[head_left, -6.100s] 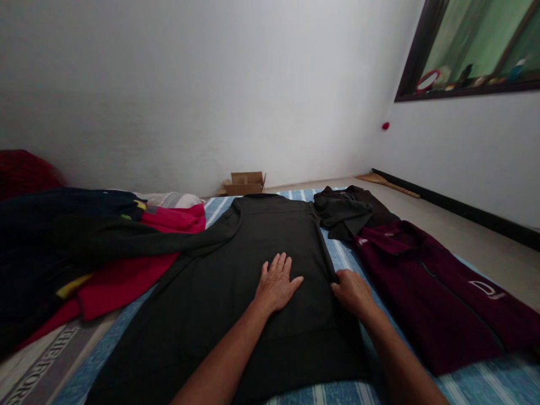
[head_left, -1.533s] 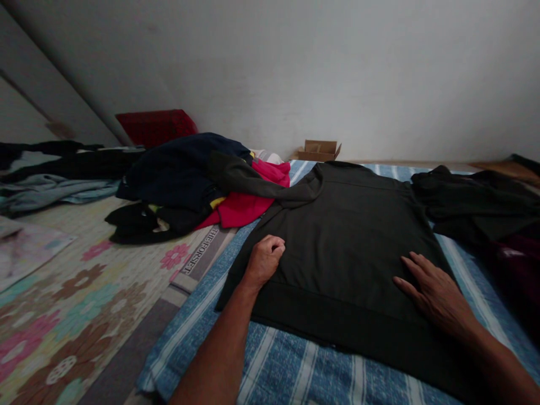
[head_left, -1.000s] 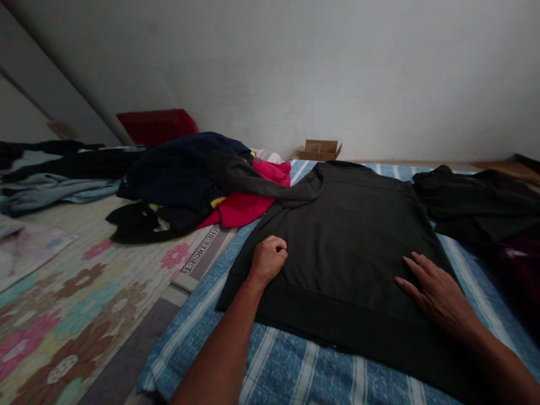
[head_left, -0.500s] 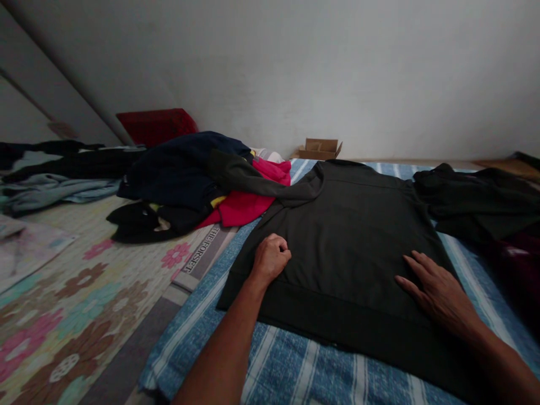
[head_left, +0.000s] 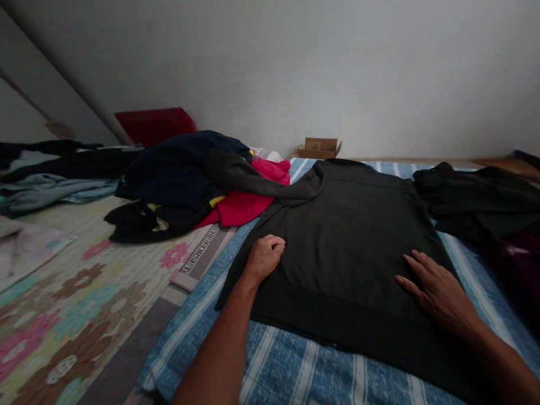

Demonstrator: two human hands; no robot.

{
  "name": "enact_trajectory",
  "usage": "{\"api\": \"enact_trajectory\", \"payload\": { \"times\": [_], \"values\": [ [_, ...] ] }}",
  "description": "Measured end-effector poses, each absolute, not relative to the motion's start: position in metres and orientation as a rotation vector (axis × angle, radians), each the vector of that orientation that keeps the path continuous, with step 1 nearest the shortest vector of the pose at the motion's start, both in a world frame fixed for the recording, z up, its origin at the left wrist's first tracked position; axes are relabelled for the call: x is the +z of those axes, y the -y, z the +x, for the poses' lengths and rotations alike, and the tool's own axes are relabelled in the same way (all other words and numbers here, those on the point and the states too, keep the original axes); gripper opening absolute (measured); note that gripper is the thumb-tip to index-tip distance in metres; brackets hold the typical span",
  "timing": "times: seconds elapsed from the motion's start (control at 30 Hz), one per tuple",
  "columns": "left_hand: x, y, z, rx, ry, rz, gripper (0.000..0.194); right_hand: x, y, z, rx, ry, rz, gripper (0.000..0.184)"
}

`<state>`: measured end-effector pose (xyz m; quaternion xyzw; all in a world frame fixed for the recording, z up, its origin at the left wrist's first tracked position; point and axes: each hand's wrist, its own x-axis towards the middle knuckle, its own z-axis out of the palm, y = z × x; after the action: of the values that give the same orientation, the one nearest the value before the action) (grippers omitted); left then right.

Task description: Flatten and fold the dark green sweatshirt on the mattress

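Note:
A dark grey long-sleeved sweatshirt [head_left: 346, 242] lies spread flat, its wide hem band towards me and its collar away. One sleeve stretches left across a heap of clothes; I cannot make out the other sleeve. My left hand [head_left: 265, 257] is closed, fingers curled, over the left side of the sweatshirt just above the hem band. Whether cloth is pinched inside it is hidden. My right hand [head_left: 439, 289] rests palm down near the sweatshirt's lower right side, fingers stretched out.
A blue and white striped cloth [head_left: 270, 360] lies under the sweatshirt, beside a flowered cover [head_left: 93, 253]. Left stands a heap of navy [head_left: 181, 169] and pink clothes [head_left: 244, 208]. Dark clothes [head_left: 476, 197] lie at right. A small cardboard box [head_left: 319, 148] sits by the wall.
My left hand has shifted slightly to the left and its fingers have curled in more. My right hand and the sweatshirt have stayed in place.

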<state>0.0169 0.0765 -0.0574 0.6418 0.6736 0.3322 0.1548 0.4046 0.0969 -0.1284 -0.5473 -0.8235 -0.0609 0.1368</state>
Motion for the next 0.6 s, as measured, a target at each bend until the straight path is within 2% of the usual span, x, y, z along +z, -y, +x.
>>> {"api": "enact_trajectory", "payload": {
  "times": [0.27, 0.43, 0.5, 0.6],
  "values": [
    [-0.054, -0.073, 0.015, 1.132, -1.857, 1.552, 0.022, -0.126, -0.097, 0.403, -0.159, 2.373, -1.598, 0.067],
    [-0.032, -0.057, 0.011, 1.253, -1.456, 1.292, 0.021, -0.125, -0.096, 0.402, -0.146, 2.365, -1.612, 0.065],
    [-0.021, -0.047, 0.010, 1.191, -1.258, 1.291, 0.020, -0.124, -0.096, 0.402, -0.141, 2.366, -1.617, 0.064],
    [-0.009, -0.038, 0.011, 0.914, -1.119, 1.400, 0.022, -0.122, -0.096, 0.402, -0.128, 2.371, -1.621, 0.062]
  ]
}}
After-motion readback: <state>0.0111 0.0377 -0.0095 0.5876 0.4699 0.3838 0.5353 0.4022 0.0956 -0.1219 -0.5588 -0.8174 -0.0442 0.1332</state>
